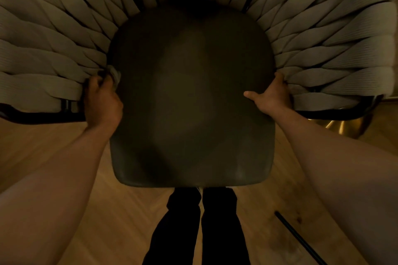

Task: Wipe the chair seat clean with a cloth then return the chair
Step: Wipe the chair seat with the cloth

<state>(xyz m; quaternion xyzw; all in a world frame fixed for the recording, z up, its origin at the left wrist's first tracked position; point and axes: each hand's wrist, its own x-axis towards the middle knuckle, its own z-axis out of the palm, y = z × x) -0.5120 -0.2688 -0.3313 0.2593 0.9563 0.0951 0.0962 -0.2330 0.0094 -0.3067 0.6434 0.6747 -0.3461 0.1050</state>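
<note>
We look straight down on one chair. Its seat (191,97) is a smooth, dark pad with rounded corners and a dull sheen, wider at the near edge; we see no crumbs or marks on it in this dim light. Around the far side and both flanks runs the backrest (49,34), woven from thick, soft, ribbed grey straps that fan outward, carried on a thin black metal frame (38,117).

Our left hand (102,101) sits at the seat's left edge, its fingers (94,84) curled around the edge where strap meets pad, and pinching one pale, crumpled cloth (114,74) that pokes out just beyond the knuckles. Our right hand (272,97) grips the opposite edge: the thumb (249,94) lies flat on the pad, pointing inward, while the other fingers wrap down between pad and straps, out of view. The seat lies between the two hands.

Below the wrists is a wooden floor (71,211) in pale planks. Two legs in black trousers (200,221) stand just short of the seat's near edge. A thin black rod (299,237) lies on the floor, well behind the right hand.
</note>
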